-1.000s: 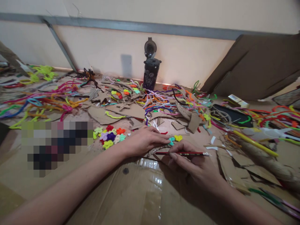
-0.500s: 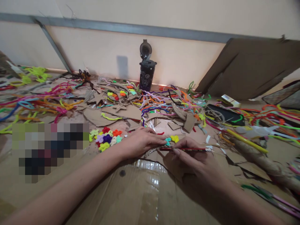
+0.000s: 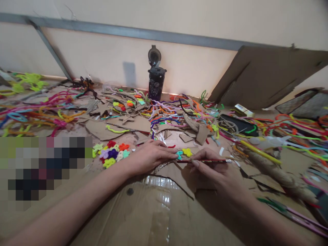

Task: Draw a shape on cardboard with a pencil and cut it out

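At the bottom of the frame we have a wide, taped cardboard sheet (image 3: pixel 123 215), with scissors (image 3: pixel 289 212) at the lower right. Just above, right of centre, our right hand (image 3: pixel 215 172) is pinched on a pencil (image 3: pixel 211 161), thumb and fingers closed about its shaft; the pencil lies nearly level, over the far part of a loose card piece (image 3: pixel 183 174). We judge the pencil light, stiff and a little slick, best held toward its left end, where our fingertips are; its tip is too small for us to make out. The card looks light and fairly stiff, yet easily creased, so we would press it flat near an edge rather than pinch it. At centre, our left hand (image 3: pixel 150 155) lies palm down beside a ridged strip (image 3: pixel 164 165), fingers stretched out close together, gripping nothing that we can see. Just past the hands sit a blue flower (image 3: pixel 179 155) and a yellow flower (image 3: pixel 187 152), which look soft and easily squashed; we would lift them by the rim. Farther off, at upper centre, a dark bottle (image 3: pixel 155 83) stands with its lid up.
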`<act>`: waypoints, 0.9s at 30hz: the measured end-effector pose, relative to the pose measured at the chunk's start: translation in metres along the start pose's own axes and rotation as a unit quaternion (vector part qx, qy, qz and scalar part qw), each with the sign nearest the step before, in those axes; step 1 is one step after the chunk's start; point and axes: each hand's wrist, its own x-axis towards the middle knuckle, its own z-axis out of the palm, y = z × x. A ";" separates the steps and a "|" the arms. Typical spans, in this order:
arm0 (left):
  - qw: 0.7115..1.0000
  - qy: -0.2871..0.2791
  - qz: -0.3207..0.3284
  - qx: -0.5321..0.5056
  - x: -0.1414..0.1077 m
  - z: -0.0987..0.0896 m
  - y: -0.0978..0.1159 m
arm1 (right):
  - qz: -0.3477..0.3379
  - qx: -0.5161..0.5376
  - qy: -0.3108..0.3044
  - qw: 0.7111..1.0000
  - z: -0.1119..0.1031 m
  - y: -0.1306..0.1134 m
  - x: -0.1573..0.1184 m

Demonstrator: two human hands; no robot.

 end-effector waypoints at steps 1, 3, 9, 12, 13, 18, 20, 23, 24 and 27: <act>1.000 0.001 -0.001 0.000 0.000 0.000 0.000 | -0.003 0.000 0.002 1.000 -0.001 0.002 0.000; 1.000 0.004 -0.003 0.001 0.000 0.001 -0.001 | -0.005 0.005 0.002 1.000 -0.004 0.005 -0.001; 1.000 0.006 -0.004 0.004 -0.001 0.002 -0.003 | 0.017 0.007 -0.003 1.000 -0.013 0.011 -0.005; 1.000 -0.002 -0.002 0.013 0.000 0.002 -0.003 | 0.020 -0.011 0.004 1.000 -0.017 0.011 -0.005; 1.000 -0.004 -0.003 0.014 0.000 0.002 -0.003 | 0.021 -0.015 0.007 1.000 -0.017 0.010 -0.005; 1.000 -0.005 -0.004 0.019 -0.001 0.002 -0.004 | 0.018 -0.026 0.018 0.999 -0.019 0.008 -0.006; 1.000 -0.006 -0.005 0.020 -0.001 0.002 -0.004 | 0.021 -0.029 0.029 0.999 -0.021 0.009 -0.008; 1.000 -0.010 -0.008 0.019 0.000 0.001 -0.003 | 0.028 -0.012 0.043 0.999 -0.025 0.010 -0.012; 1.000 -0.010 -0.008 0.018 0.000 0.001 -0.003 | 0.026 -0.010 0.048 0.998 -0.025 0.010 -0.014; 1.000 -0.007 -0.007 0.010 0.001 0.000 -0.002 | 0.032 -0.030 0.065 0.997 -0.028 0.008 -0.018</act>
